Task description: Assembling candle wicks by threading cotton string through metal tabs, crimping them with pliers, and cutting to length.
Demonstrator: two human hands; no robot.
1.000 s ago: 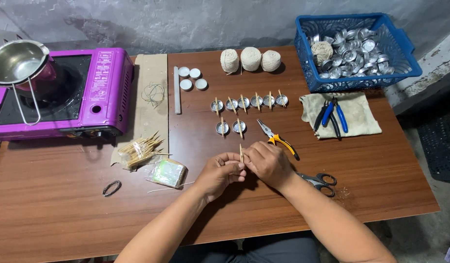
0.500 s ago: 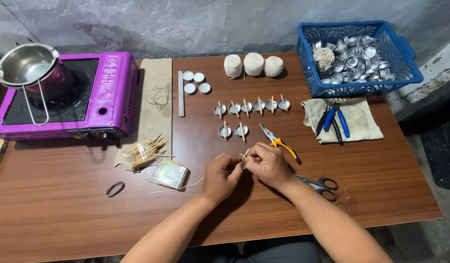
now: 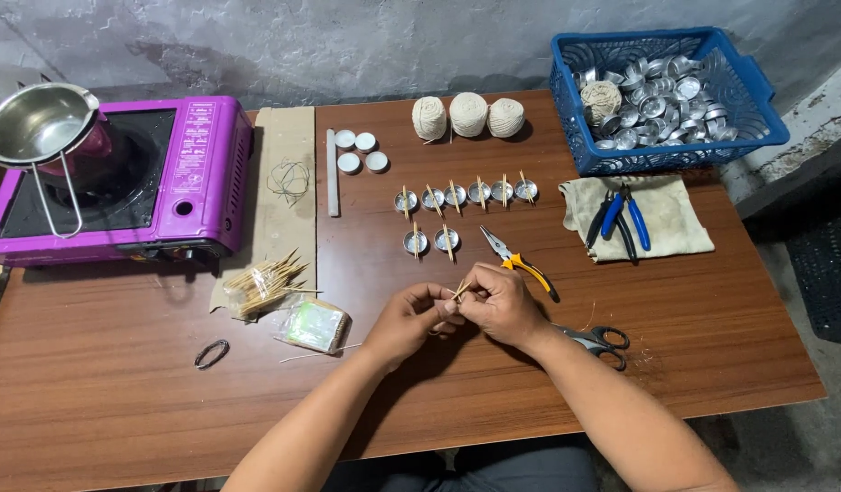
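My left hand (image 3: 410, 321) and my right hand (image 3: 501, 303) meet over the middle of the brown table (image 3: 120, 392). Together they pinch a thin wooden stick (image 3: 461, 290) with a piece of pale string on it. Just beyond my hands stand two rows of small metal cups (image 3: 466, 193), each with a stick laid across its top. Yellow-handled pliers (image 3: 521, 264) lie right above my right hand. Grey scissors (image 3: 598, 340) lie by my right wrist.
A purple gas stove (image 3: 165, 182) with a steel pot (image 3: 38, 123) sits far left. Loose sticks (image 3: 264, 284) and a small plastic bag (image 3: 317, 325) lie left of my hands. Three twine balls (image 3: 468, 115), white discs (image 3: 358, 151), a blue basket (image 3: 580, 137) of cups and blue pliers on a cloth (image 3: 666, 223) stand farther back.
My hands have stayed together on the stick, with small finger movements. The view has shifted slightly; nothing else on the table moved.
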